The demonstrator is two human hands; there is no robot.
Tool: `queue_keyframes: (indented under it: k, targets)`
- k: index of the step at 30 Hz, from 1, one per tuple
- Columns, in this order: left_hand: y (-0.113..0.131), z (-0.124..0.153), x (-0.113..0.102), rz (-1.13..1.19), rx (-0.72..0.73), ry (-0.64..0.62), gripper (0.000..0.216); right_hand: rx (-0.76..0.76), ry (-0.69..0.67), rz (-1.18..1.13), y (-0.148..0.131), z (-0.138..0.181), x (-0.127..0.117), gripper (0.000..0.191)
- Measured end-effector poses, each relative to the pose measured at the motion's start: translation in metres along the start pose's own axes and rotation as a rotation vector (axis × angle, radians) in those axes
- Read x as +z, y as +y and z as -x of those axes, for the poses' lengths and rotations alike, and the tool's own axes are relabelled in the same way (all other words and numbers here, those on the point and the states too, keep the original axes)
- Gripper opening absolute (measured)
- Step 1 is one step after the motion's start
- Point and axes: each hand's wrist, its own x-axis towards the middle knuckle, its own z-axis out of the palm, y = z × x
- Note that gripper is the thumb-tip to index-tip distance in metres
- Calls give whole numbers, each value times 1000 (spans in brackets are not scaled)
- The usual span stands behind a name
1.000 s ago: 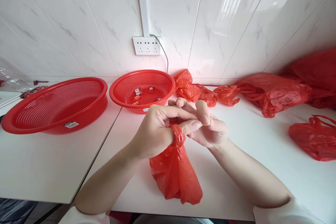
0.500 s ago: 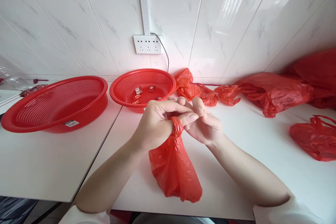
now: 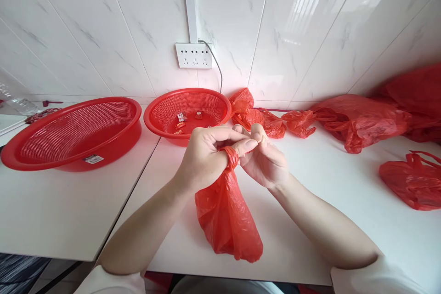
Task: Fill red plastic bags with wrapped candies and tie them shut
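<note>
The thin red plastic bag is drooping in front of the round red perforated plastic basin. My left hand is pinching its gathered neck; my right hand's hold is looking unclear. I'm judging gentle, even tension safest against tearing.

On your left sits a large red basket, a clear bottle beyond it; a socket panel faces you on the tiled wall.
</note>
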Motion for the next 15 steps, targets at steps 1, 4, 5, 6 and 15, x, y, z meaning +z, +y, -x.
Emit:
queue_keyframes:
  k: [1, 4, 5, 6, 15]
  targets:
    - [0, 0, 0, 2, -14, -4, 5, -2, -12, -7, 0, 0, -1, 10]
    - [0, -1, -3, 22, -67, -8, 8, -9, -28, 19, -1, -1, -2, 8]
    - [1, -1, -4, 33, -90, -16, 8, -11, -28, 42, -1, -1, -3, 7]
    - [2, -2, -5, 47, -114, -30, 9, -13, -25, 68, -2, -1, -3, 7]
    - [0, -3, -3, 93, -121, -54, 7, 93, 37, -5, -1, -1, -5, 21]
